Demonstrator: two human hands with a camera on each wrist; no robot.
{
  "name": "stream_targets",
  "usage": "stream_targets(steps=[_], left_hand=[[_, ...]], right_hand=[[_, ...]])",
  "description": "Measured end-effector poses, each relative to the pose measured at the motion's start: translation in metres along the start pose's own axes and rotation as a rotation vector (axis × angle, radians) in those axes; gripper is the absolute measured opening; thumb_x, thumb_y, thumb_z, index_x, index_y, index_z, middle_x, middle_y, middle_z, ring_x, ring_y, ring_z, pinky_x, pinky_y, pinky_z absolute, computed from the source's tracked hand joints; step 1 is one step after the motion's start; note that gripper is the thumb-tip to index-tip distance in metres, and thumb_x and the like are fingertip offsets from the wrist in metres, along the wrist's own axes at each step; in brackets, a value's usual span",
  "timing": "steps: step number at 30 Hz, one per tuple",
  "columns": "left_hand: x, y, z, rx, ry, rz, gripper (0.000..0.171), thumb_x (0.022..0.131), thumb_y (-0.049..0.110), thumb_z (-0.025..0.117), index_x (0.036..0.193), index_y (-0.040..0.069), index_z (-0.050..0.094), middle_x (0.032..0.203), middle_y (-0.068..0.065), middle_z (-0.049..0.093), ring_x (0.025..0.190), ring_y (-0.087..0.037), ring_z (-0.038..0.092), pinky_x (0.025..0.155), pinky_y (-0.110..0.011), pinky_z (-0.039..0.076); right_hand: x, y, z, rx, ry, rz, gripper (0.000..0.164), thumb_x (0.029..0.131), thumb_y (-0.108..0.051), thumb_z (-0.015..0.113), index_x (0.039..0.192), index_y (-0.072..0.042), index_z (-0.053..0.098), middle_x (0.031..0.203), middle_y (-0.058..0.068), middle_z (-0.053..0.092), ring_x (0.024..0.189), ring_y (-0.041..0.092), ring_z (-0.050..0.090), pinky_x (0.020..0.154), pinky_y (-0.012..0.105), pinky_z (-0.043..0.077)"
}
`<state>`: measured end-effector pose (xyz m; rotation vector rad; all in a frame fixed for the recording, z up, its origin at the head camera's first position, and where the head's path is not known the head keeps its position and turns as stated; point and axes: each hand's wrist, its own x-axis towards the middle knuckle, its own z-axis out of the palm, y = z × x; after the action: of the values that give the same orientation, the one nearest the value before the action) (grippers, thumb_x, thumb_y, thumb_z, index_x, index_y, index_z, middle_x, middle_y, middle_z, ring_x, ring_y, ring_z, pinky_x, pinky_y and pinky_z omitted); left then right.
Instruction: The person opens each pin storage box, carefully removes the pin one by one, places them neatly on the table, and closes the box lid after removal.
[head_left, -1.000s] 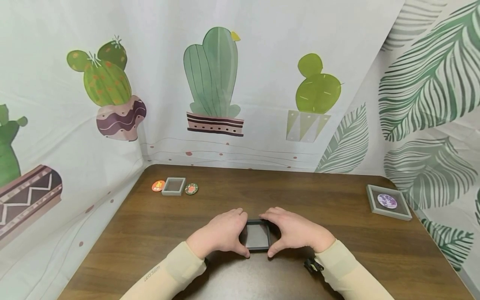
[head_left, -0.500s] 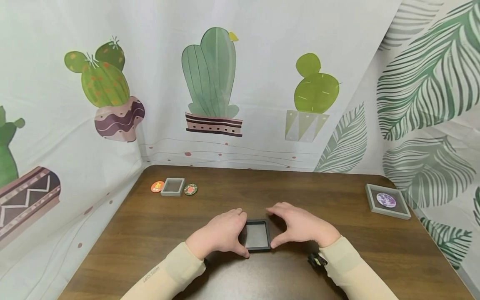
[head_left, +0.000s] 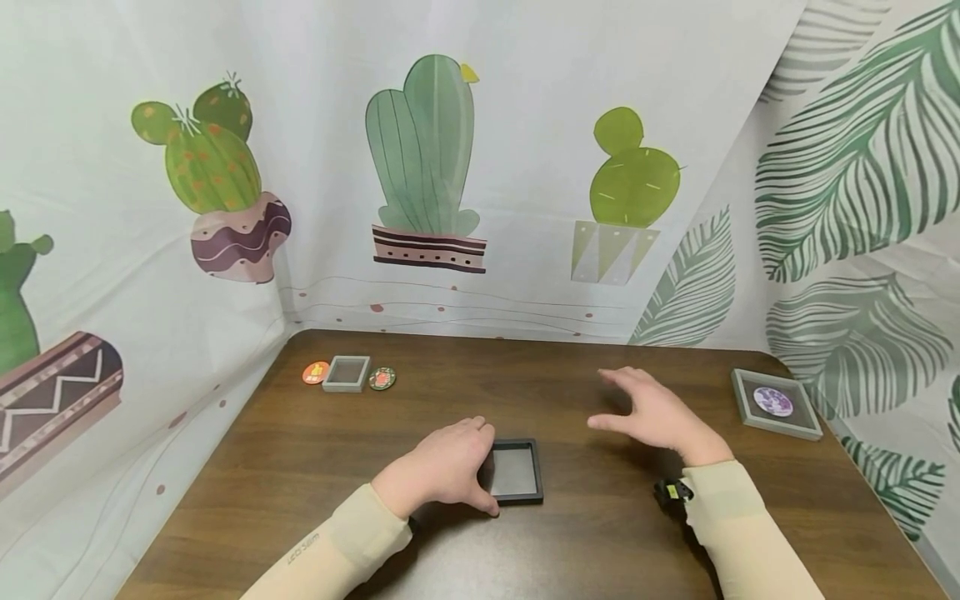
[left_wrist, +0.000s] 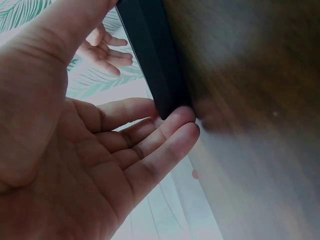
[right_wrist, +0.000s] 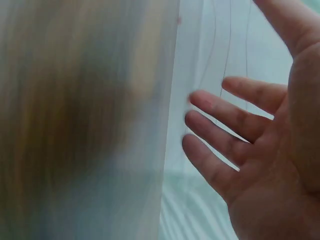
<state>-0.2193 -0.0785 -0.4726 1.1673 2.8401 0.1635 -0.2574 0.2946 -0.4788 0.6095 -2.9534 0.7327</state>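
Note:
A small square black display frame (head_left: 516, 472) with a clear panel lies flat on the table in the head view. My left hand (head_left: 442, 467) holds its left side, thumb at the near corner and fingers at the far one. The left wrist view shows the frame's dark edge (left_wrist: 155, 55) spanning from thumb to fingertips. To the right of the frame and apart from it, my right hand (head_left: 648, 412) hovers over the table with thumb and fingers spread. Nothing is between those fingers (right_wrist: 215, 107) in the right wrist view.
At the back left, a grey frame (head_left: 347, 387) stands between an orange disc (head_left: 315, 372) and a green-rimmed disc (head_left: 382, 378). A larger grey frame (head_left: 777, 429) holding a purple-and-white disc (head_left: 773, 402) lies at the right edge. A printed cloth (head_left: 525, 167) hangs behind the brown table (head_left: 480, 400).
My right hand has let go of the black frame's right side and moved away to the right and farther back. My left hand and the frame have stayed in place.

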Motion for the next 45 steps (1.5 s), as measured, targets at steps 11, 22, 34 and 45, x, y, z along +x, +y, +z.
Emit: stream_targets(steps=[11, 22, 34, 45], left_hand=[[0.000, 0.000, 0.000, -0.004, -0.003, 0.000, 0.075, 0.067, 0.065, 0.101, 0.102, 0.011, 0.063, 0.100, 0.001, 0.059, 0.098, -0.019, 0.063, 0.090, -0.037, 0.059], [0.000, -0.002, 0.000, -0.003, 0.003, 0.001, 0.075, 0.066, 0.064, 0.101, 0.100, 0.012, 0.062, 0.099, 0.002, 0.058, 0.096, -0.019, 0.062, 0.089, -0.037, 0.058], [-0.001, -0.002, 0.001, -0.006, 0.004, 0.009, 0.075, 0.066, 0.064, 0.102, 0.100, 0.012, 0.061, 0.098, 0.003, 0.058, 0.094, -0.017, 0.060, 0.088, -0.036, 0.058], [-0.001, -0.002, 0.001, -0.012, -0.001, 0.001, 0.074, 0.066, 0.064, 0.102, 0.100, 0.012, 0.061, 0.099, 0.003, 0.058, 0.096, -0.017, 0.061, 0.089, -0.036, 0.058]], right_hand=[[-0.019, 0.055, -0.028, -0.074, 0.173, 0.208, 0.105, 0.097, -0.068, 0.076, 0.166, 0.004, 0.044, 0.162, 0.036, 0.044, 0.150, 0.057, 0.036, 0.117, 0.075, 0.036], [-0.042, 0.091, -0.048, -0.101, 0.321, 0.351, 0.106, 0.101, -0.068, 0.071, 0.165, 0.010, 0.039, 0.157, 0.046, 0.039, 0.145, 0.068, 0.031, 0.109, 0.083, 0.033], [-0.062, 0.111, -0.058, -0.085, 0.337, 0.555, 0.120, 0.098, -0.078, 0.064, 0.170, 0.010, 0.025, 0.158, 0.052, 0.023, 0.147, 0.071, 0.017, 0.111, 0.084, 0.023], [-0.071, 0.128, -0.060, -0.069, 0.258, 0.674, 0.134, 0.094, -0.086, 0.061, 0.169, 0.014, 0.011, 0.154, 0.063, 0.008, 0.147, 0.078, 0.006, 0.110, 0.089, 0.013]])
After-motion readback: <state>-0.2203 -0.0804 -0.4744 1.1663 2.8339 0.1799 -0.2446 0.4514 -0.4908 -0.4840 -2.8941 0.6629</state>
